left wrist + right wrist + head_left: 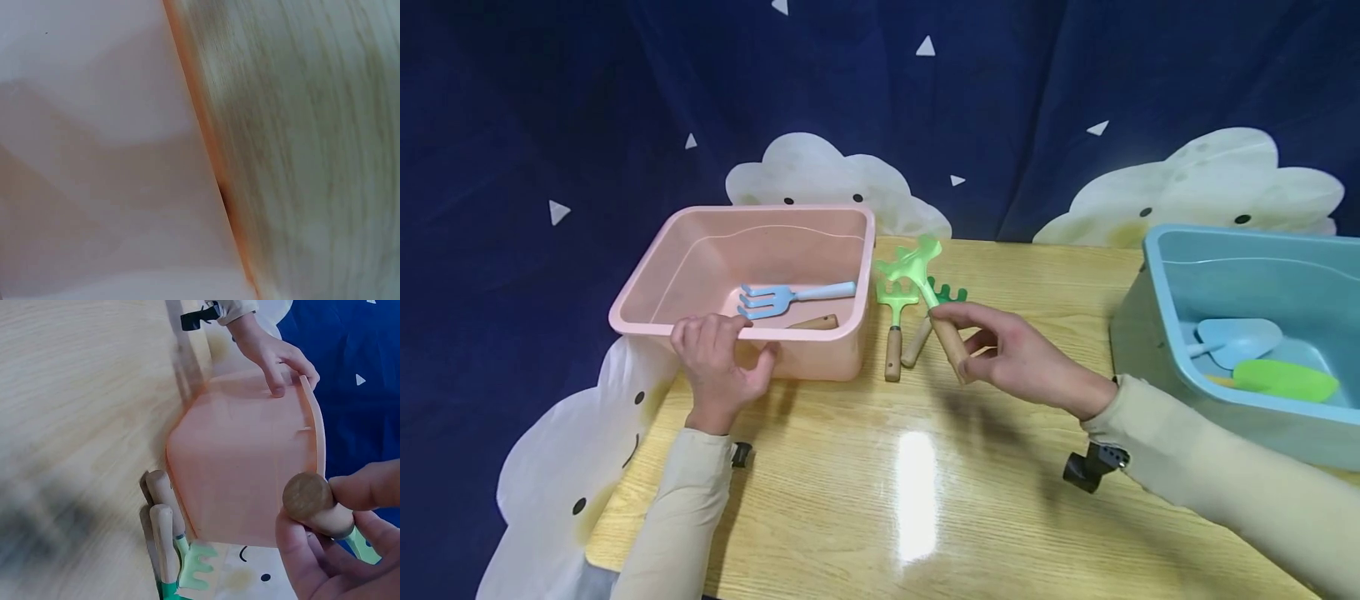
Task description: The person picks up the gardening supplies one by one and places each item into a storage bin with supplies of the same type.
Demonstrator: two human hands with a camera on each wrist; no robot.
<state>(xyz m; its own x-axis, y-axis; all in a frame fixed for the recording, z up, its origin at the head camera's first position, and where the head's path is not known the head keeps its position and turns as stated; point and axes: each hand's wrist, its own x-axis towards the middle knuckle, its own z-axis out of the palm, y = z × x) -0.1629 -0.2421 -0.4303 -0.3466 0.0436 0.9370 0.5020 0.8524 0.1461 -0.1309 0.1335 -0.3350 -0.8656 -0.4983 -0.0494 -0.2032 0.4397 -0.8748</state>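
My left hand (718, 367) grips the front rim of a pink bin (797, 354), fingers over the edge and thumb outside. Inside the bin lie a light blue hand fork (771, 302) and a wooden handle (816, 322) whose head is hidden. Between thumb and fingers, my right hand (1018, 358) holds a light green hand rake (913, 263) by its wooden handle, head tilted up and away, right of the bin. Below it, a light green hand fork (895, 304) and a dark green hand rake (951, 292) lie on the table.
A blue bin (1172, 333) stands at the right, holding a light blue scoop (1247, 340) and a green trowel (1285, 379). Behind the wooden table (835, 500) hangs a dark blue cloth (1000, 100) with clouds. The left wrist view shows only the bin wall and tabletop.
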